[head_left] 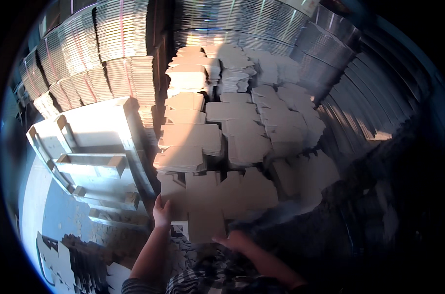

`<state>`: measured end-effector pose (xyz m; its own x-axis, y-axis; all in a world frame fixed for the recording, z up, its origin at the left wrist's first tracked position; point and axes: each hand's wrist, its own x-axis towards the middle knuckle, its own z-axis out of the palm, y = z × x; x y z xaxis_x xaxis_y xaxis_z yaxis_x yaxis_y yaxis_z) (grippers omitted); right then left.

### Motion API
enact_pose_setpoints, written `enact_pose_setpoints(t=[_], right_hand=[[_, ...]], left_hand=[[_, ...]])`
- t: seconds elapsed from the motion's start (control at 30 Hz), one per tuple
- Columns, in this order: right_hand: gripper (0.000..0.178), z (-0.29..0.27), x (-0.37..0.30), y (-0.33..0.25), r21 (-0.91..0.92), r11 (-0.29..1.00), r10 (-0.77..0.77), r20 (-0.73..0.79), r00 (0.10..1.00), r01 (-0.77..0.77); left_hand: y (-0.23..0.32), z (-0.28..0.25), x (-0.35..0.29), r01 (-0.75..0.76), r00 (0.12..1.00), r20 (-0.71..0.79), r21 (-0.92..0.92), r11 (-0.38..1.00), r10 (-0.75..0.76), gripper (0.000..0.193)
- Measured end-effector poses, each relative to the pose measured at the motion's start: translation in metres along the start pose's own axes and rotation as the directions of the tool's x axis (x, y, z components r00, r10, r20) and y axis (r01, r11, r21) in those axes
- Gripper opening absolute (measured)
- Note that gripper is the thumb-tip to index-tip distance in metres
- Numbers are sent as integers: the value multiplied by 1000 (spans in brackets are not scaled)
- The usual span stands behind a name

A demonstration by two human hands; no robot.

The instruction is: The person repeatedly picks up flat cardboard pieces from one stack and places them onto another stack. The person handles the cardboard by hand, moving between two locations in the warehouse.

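Observation:
A flat die-cut cardboard box blank (207, 198), brown with notched edges and flaps, lies level in front of me. My left hand (161, 213) is closed on its left edge, thumb on top. At the near right corner of the same blank my right hand (234, 240) grips the edge; its fingers are partly dark and blurred. Just past the blank, piles of similar cardboard blanks (246, 139) stand in rows. Whether a single sheet or several lie between my hands, I cannot tell.
Wooden pallets (92, 169) lean at the left. Behind them rise strapped stacks of folded cardboard (124, 29), with more bundles (232, 22) along the back. Dark stacked sheets (379, 93) line the right side. Torn cardboard scraps (87, 255) lie at the lower left.

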<state>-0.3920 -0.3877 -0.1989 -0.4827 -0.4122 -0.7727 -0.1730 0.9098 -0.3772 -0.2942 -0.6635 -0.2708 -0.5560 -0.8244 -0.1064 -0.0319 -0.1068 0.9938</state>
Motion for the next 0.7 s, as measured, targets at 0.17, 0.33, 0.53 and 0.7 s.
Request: enact_pose_setpoints(t=[0.17, 0.33, 0.53, 0.7], right_hand=[[59, -6, 21, 49, 674, 735, 173, -303, 937, 82], [66, -32, 38, 20, 943, 303, 126, -179, 976, 134], [71, -18, 11, 45, 764, 582, 14, -353, 936, 280], [28, 65, -93, 129, 577, 684, -343, -286, 895, 446]], left_hand=[[-8, 1, -7, 9, 999, 31, -45, 999, -8, 44], [-1, 7, -2, 96, 985, 165, -222, 970, -60, 41], [-66, -48, 42, -43, 997, -62, 152, 987, 53, 40], [104, 81, -42, -463, 886, 117, 258, 848, 449, 44]])
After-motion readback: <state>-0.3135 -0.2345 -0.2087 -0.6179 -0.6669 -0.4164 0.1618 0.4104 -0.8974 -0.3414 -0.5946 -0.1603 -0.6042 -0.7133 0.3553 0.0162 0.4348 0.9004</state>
